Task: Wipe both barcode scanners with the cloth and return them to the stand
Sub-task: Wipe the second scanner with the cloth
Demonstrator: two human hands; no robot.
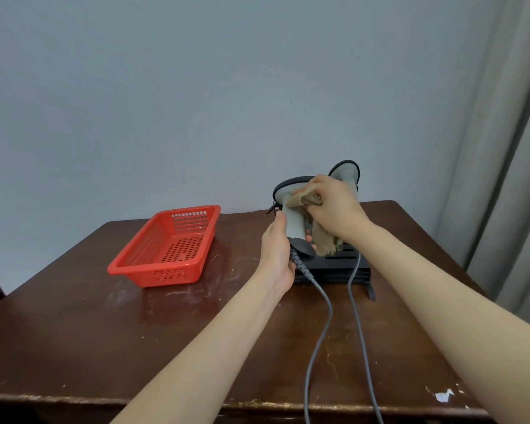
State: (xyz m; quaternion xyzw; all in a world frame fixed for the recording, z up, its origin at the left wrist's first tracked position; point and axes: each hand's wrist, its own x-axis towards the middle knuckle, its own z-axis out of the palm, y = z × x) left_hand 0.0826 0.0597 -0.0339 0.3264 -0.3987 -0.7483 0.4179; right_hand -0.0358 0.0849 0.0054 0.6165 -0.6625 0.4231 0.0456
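Item 1, nearest: two grey cables (pixel 325 313) running from the near edge of the brown surface (pixel 135 325) up to the work, one per scanner.

Item 2: left hand (pixel 276 255), grip closed round the base of the handle of the first scanner (pixel 292 220), lifted clear of the black stand (pixel 334 267).

Item 3: right hand (pixel 331 205), grip clenched on the tan cloth (pixel 314 215), pressing it against the scanner's head; loose cloth hangs down toward the stand.

Item 4, at 1 o'clock behind the hands: second scanner (pixel 348 171), upright in the stand, mostly hidden.

Item 5, at 10 o'clock: red basket (pixel 166 249), apart from the work, not in the way.

Item 6, at 3 o'clock, farthest: curtain (pixel 502 148).

Risks, as judged: a taut or snagged cable could drag the stand or tip the seated scanner; the hanging cloth could catch on the stand; a low hold on the handle may let the head twist under wiping pressure.
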